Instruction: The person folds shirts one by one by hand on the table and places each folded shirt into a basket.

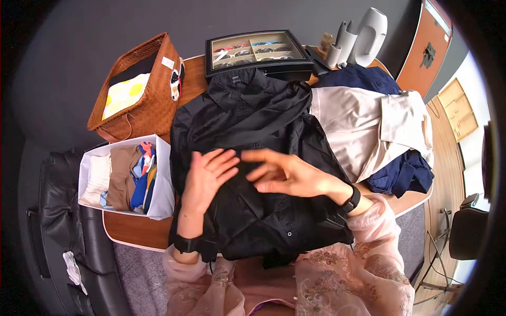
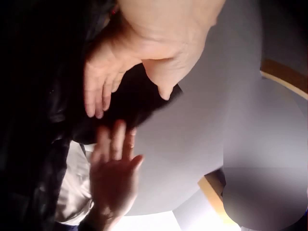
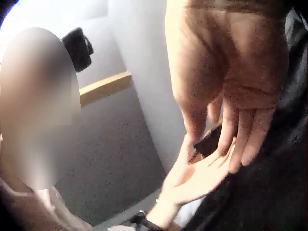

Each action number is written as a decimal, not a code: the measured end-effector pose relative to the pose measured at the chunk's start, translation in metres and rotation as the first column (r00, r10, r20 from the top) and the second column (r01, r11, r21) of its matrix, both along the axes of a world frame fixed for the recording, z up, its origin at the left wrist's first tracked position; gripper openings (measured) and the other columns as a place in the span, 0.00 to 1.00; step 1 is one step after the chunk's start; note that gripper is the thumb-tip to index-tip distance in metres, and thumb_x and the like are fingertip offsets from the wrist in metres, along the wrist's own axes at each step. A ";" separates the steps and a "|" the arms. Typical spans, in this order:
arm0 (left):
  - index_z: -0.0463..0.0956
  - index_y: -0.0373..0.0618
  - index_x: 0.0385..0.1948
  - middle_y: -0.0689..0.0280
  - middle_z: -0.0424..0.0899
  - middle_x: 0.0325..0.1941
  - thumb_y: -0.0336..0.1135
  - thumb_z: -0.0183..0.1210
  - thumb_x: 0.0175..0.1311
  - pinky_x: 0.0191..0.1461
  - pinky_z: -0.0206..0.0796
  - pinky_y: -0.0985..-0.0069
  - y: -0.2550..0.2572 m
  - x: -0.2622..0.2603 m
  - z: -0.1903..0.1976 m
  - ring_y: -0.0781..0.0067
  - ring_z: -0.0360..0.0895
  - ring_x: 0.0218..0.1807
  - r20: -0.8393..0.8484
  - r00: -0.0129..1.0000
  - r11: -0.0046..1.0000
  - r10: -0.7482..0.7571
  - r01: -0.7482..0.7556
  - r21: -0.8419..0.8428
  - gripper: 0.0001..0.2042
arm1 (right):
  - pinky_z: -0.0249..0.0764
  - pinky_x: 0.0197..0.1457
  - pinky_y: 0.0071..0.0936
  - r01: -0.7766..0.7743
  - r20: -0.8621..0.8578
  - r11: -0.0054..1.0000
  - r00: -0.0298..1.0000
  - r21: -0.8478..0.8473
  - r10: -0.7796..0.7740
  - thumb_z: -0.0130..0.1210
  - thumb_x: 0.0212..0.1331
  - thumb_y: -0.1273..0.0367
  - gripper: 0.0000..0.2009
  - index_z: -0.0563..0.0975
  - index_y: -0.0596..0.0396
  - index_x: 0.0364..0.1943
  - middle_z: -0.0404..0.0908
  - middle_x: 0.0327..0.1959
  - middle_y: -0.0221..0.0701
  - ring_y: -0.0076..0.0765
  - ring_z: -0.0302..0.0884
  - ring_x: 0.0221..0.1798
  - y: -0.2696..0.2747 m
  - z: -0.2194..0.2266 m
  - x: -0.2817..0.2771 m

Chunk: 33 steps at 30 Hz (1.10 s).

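A black collared shirt (image 1: 253,210) lies spread over the middle of the table, its collar toward the back. Over its front, my left hand (image 1: 203,179) is raised with fingers extended and spread a little. Facing it from the right is my right hand (image 1: 287,174), slightly blurred, its fingers loosely bent and holding nothing. The fingertips of both hands come close together in the head view. In the left wrist view the left hand (image 2: 144,53) shows relaxed fingers, with the right hand (image 2: 113,180) opposite. The right wrist view has the right hand (image 3: 226,82) overlapping the left palm (image 3: 197,178).
Left stand a white box (image 1: 163,184) of folded clothes and a woven basket (image 1: 161,84). Behind the shirt sits a glasses display case (image 1: 290,71), with a white vase (image 1: 371,34) to its right. Cream (image 1: 358,110) and navy garments (image 1: 403,176) lie at right.
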<state>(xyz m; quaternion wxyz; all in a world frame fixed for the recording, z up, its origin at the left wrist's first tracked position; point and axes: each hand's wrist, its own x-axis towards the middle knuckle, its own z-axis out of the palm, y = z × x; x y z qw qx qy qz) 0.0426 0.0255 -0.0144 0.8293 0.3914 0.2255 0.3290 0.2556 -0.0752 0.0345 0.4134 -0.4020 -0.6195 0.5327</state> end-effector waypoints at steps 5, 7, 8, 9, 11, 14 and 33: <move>0.59 0.32 0.57 0.45 0.66 0.59 0.55 0.38 0.68 0.64 0.58 0.58 0.014 -0.027 -0.015 0.51 0.64 0.62 -0.036 0.988 0.982 0.152 -0.155 -0.111 0.31 | 0.74 0.39 0.29 0.293 0.549 0.838 0.648 0.460 -0.528 0.59 0.52 0.70 0.11 0.77 0.59 0.40 0.81 0.37 0.38 0.40 0.80 0.38 0.006 0.000 0.043; 0.64 0.35 0.54 0.49 0.69 0.56 0.42 0.50 0.65 0.62 0.60 0.63 0.012 -0.033 -0.028 0.56 0.68 0.58 -0.094 0.984 0.988 0.151 -0.154 -0.027 0.22 | 0.73 0.36 0.39 0.322 0.602 0.657 0.264 0.682 -0.754 0.61 0.47 0.64 0.14 0.75 0.56 0.36 0.78 0.28 0.42 0.46 0.77 0.35 0.019 -0.017 0.076; 0.64 0.35 0.54 0.49 0.69 0.56 0.42 0.50 0.65 0.62 0.60 0.63 0.010 -0.029 -0.029 0.56 0.68 0.58 -0.092 0.985 0.989 0.145 -0.148 -0.027 0.22 | 0.72 0.37 0.39 0.322 0.685 0.676 0.105 0.663 -0.721 0.62 0.45 0.62 0.16 0.73 0.57 0.35 0.77 0.28 0.42 0.46 0.77 0.36 0.025 -0.019 0.088; 0.66 0.36 0.52 0.52 0.69 0.55 0.36 0.54 0.62 0.61 0.61 0.66 0.007 -0.022 -0.030 0.58 0.69 0.56 -0.249 0.916 0.928 0.314 -0.241 0.284 0.19 | 0.72 0.37 0.40 0.296 0.719 0.699 0.054 0.651 -0.693 0.63 0.44 0.61 0.17 0.73 0.56 0.34 0.77 0.27 0.40 0.47 0.77 0.36 0.030 -0.031 0.103; 0.68 0.40 0.48 0.58 0.69 0.53 0.24 0.62 0.51 0.58 0.62 0.70 -0.003 -0.005 -0.015 0.62 0.68 0.54 -0.321 0.673 0.610 0.666 -0.243 0.755 0.21 | 0.72 0.37 0.41 0.311 0.775 0.743 0.031 0.592 -0.631 0.62 0.45 0.62 0.16 0.73 0.55 0.35 0.77 0.27 0.40 0.47 0.76 0.36 0.045 -0.051 0.119; 0.65 0.41 0.53 0.56 0.65 0.56 0.28 0.66 0.43 0.62 0.54 0.62 -0.002 0.014 0.031 0.54 0.63 0.58 -0.176 0.371 -0.009 0.912 0.447 0.894 0.30 | 0.72 0.37 0.41 0.307 0.783 0.754 0.042 0.581 -0.620 0.60 0.46 0.64 0.14 0.75 0.52 0.37 0.77 0.26 0.40 0.48 0.76 0.35 0.049 -0.063 0.125; 0.74 0.39 0.29 0.61 0.80 0.29 0.38 0.51 0.66 0.35 0.77 0.75 0.028 -0.012 0.020 0.72 0.80 0.32 -0.361 0.879 0.914 0.310 -0.170 0.369 0.11 | 0.73 0.36 0.36 0.379 0.866 0.792 -0.060 0.479 -0.496 0.60 0.47 0.67 0.13 0.78 0.51 0.39 0.80 0.28 0.40 0.45 0.79 0.34 -0.051 0.024 0.143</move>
